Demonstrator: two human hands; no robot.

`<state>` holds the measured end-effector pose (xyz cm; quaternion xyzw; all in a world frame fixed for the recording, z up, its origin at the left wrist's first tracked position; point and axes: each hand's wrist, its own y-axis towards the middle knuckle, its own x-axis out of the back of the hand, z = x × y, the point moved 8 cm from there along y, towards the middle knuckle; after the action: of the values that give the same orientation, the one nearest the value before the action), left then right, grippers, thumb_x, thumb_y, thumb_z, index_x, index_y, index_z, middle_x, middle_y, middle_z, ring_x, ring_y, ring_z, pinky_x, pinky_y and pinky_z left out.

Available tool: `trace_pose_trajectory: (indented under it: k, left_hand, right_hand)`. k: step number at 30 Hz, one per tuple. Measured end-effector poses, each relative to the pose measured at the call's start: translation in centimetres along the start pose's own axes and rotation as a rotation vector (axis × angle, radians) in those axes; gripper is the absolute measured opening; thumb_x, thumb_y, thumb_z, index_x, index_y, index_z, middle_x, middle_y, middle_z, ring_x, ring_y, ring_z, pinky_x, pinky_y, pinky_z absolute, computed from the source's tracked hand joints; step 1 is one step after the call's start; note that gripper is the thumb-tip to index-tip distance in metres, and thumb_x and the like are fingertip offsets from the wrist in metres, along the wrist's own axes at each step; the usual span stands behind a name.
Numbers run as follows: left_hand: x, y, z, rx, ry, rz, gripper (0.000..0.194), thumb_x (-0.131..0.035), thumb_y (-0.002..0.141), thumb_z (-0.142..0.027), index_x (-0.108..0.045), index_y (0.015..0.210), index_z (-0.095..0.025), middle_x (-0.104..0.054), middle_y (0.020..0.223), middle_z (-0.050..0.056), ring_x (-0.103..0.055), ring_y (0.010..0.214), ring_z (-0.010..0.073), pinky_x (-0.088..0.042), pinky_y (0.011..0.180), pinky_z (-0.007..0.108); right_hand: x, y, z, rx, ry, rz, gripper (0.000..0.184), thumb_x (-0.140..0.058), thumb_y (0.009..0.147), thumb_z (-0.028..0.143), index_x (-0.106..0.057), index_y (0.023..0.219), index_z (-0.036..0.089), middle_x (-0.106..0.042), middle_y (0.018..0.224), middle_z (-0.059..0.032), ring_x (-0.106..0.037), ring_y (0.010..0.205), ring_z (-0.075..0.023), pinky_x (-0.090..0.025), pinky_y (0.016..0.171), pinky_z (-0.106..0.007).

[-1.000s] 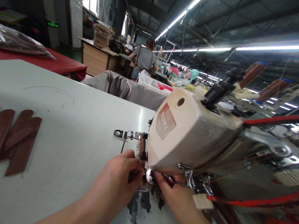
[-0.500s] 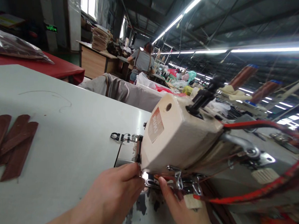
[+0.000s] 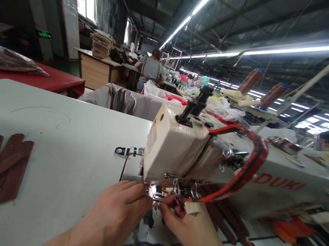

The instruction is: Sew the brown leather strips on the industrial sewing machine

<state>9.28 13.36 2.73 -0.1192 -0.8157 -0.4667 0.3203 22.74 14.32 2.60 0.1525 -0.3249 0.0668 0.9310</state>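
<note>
Here, in the head view, both hands work under the front end of a cream sewing machine (image 3: 171,149) that stands near the right edge of the grey-white table (image 3: 67,161). The left hand (image 3: 117,209) has its fingers curled, the tips drawn together against the shiny metal foot (image 3: 155,192) below the machine's head. The right hand (image 3: 186,228) comes in from the other side with thumb and forefinger pinched close beside the foot. What either pinch holds is too small to tell, though something reddish-brown shows at the right fingertips.

By my reading, the step in hand is fine fingertip work at the needle and foot, with nothing being fed through. Such work calls for small, steady moves and fingers kept out from under the needle.

A red cord (image 3: 248,165) loops over the machine's arm, and a pale tag (image 3: 192,208) hangs just above the right hand. Brown leather strips (image 3: 6,165) lie overlapped at the table's left edge, well apart from the hands; more strips (image 3: 225,219) lie beneath the machine.

As for writing, red letters (image 3: 279,182) on the machine's arm read "DUKI". A red label (image 3: 152,137) on the head's end face is too foreshortened to read. A green lit sign (image 3: 45,34) far left is illegible. Another person (image 3: 149,68) stands well beyond the table's far edge.
</note>
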Motion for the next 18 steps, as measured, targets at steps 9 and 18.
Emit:
trace_pose_trajectory:
  k: [9,18]
  left_hand:
    - [-2.4,-0.9,0.3,0.316,-0.201,0.234,0.025,-0.038,0.094,-0.013,-0.054,0.077,-0.020,-0.062,0.078,0.001,-0.058,0.064,0.0143,-0.045,0.057,0.023]
    - [-0.6,-0.9,-2.9,-0.109,0.037,0.036,0.034,-0.027,0.103,-0.015,-0.058,0.089,-0.019,-0.060,0.077,0.002,-0.055,0.058,0.0173,-0.045,0.052,0.029]
  right_hand:
    - [2.4,-4.2,1.9,0.155,-0.742,0.142,0.029,-0.048,0.094,0.025,-0.060,0.121,0.024,-0.065,0.098,-0.0061,-0.068,0.072,-0.0199,-0.055,0.062,-0.030]
    - [-0.2,-4.5,2.6,0.205,-0.805,0.028,0.025,-0.060,0.081,0.012,-0.061,0.102,0.025,-0.064,0.087,0.0003,-0.064,0.067,-0.0191,-0.046,0.055,-0.029]
